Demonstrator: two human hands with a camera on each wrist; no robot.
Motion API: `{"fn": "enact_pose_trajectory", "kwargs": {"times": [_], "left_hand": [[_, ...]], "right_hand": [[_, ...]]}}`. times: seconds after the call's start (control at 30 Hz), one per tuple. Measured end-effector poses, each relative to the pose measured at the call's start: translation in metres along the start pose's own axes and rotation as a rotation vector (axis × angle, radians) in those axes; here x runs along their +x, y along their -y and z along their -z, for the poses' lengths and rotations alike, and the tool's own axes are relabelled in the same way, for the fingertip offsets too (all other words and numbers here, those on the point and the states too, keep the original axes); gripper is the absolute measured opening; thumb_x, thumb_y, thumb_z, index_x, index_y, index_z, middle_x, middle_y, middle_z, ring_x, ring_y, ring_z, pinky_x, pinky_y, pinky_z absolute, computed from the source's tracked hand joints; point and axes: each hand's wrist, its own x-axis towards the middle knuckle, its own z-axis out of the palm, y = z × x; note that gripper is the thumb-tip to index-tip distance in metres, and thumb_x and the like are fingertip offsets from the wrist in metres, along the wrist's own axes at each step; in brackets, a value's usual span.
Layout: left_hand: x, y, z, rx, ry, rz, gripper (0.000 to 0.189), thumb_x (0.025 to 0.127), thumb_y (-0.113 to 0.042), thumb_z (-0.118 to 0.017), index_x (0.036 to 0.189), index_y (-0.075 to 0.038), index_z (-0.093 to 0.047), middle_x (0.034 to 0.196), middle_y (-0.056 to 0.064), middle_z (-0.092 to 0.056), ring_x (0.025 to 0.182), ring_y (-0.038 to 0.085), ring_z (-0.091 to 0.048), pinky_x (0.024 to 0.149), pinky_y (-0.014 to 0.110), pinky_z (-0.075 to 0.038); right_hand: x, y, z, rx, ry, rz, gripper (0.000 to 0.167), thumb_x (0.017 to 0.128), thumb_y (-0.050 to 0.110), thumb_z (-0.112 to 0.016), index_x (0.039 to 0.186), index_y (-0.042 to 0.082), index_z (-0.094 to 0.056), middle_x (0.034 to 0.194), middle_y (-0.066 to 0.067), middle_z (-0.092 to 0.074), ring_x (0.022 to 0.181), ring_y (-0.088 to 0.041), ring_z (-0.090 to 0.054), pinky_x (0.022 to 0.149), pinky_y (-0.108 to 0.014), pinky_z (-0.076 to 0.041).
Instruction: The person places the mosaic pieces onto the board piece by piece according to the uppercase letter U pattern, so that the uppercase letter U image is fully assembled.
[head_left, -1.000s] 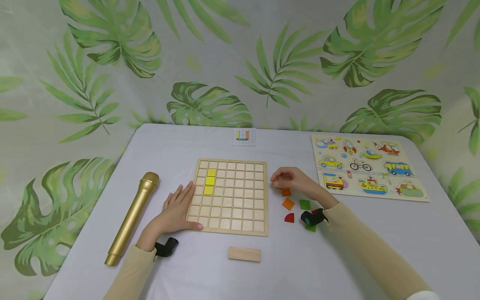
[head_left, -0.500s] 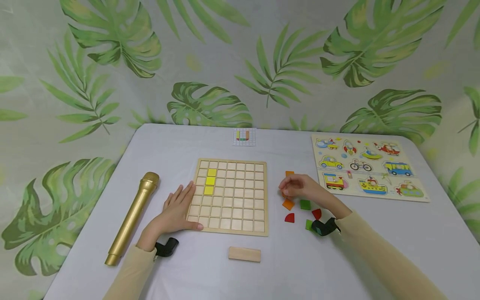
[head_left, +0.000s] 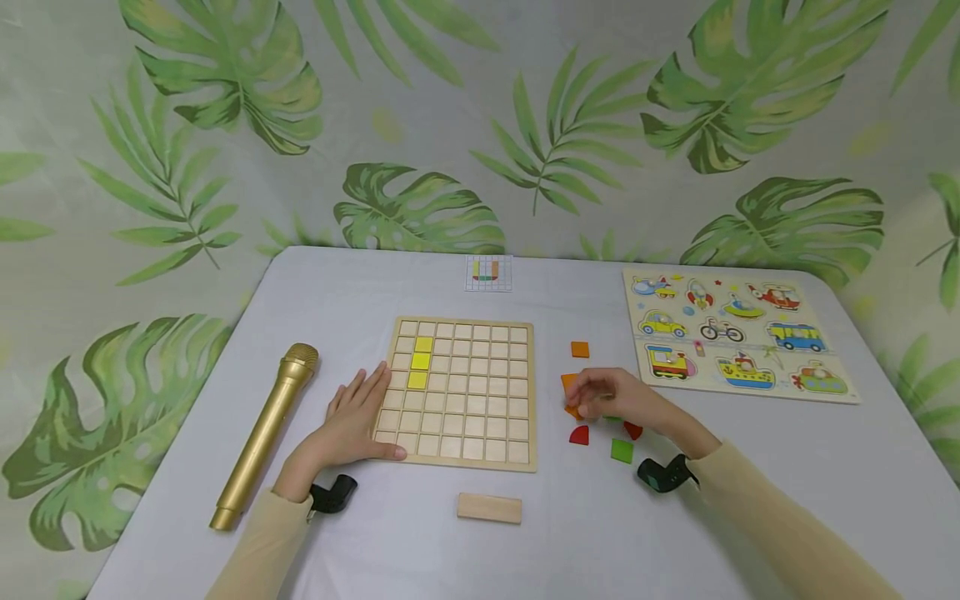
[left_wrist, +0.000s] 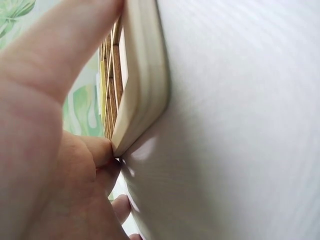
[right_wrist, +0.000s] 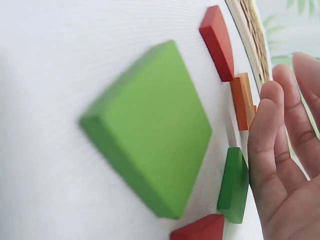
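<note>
Resting my left hand [head_left: 341, 433] along the left edge of the wooden grid board [head_left: 473, 407], I had its fingers straight and its thumb at the near-left corner. Yellow squares [head_left: 421, 362] sat toward the board's far-left corner. My right hand [head_left: 622, 400], fingers loosely bent, was over orange pieces [head_left: 580, 349] off the board's right edge; whether it pinched one, I couldn't tell. A red piece [head_left: 579, 435] lay out from the near-right corner.

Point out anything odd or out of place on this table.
Nothing looks spilled or broken. The gold microphone, left of the wooden grid board, seems odd: it matches neither the loose tiles, scattered at mixed angles right of the board, nor the vehicle puzzle.
</note>
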Motion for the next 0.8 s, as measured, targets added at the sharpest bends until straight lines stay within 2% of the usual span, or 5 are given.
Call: {"fn": "enact_pose_trajectory", "kwargs": {"times": [0.17,0.4,0.6,0.8], "left_hand": [[0.001,0.001,-0.001,-0.011,-0.001,-0.002,0.124,0.068,-0.057,-0.079,0.151,0.004,-0.008,0.159,0.017,-0.002,0.141,0.043,0.003,0.106,0.065,0.001],[0.001,0.003,-0.001,-0.016,0.000,-0.001,0.125,0.068,-0.057,-0.078,0.151,0.004,-0.008,0.159,0.017,-0.001,0.141,0.043,0.004,0.106,0.064,0.002],[0.000,0.001,-0.001,-0.021,-0.013,-0.012,0.124,0.069,-0.056,-0.079,0.151,0.005,-0.009,0.158,0.019,-0.003,0.141,0.044,0.003,0.105,0.065,0.001],[0.001,0.002,-0.001,-0.017,-0.003,0.004,0.124,0.068,-0.056,-0.079,0.151,0.003,-0.008,0.159,0.016,-0.001,0.142,0.042,0.005,0.106,0.064,0.002]], "right_hand": [[-0.006,-0.001,-0.004,-0.099,0.011,0.028,0.016,0.087,0.002,-0.067,0.103,0.004,-0.065,0.097,-0.010,-0.065,0.081,-0.023,-0.056,0.070,-0.026,-0.048],[-0.012,0.005,-0.013,-0.217,-0.012,-0.021,0.019,0.083,0.003,-0.071,0.100,0.011,-0.067,0.092,-0.002,-0.063,0.084,-0.022,-0.054,0.069,-0.026,-0.044],[-0.016,0.002,-0.019,-0.316,-0.018,0.048,0.021,0.082,0.000,-0.072,0.097,0.013,-0.066,0.090,0.004,-0.063,0.083,-0.020,-0.054,0.070,-0.025,-0.044],[-0.016,0.004,-0.024,-0.376,-0.033,0.083,0.023,0.080,-0.004,-0.072,0.094,0.014,-0.065,0.090,0.005,-0.061,0.083,-0.018,-0.052,0.073,-0.028,-0.046]]}}
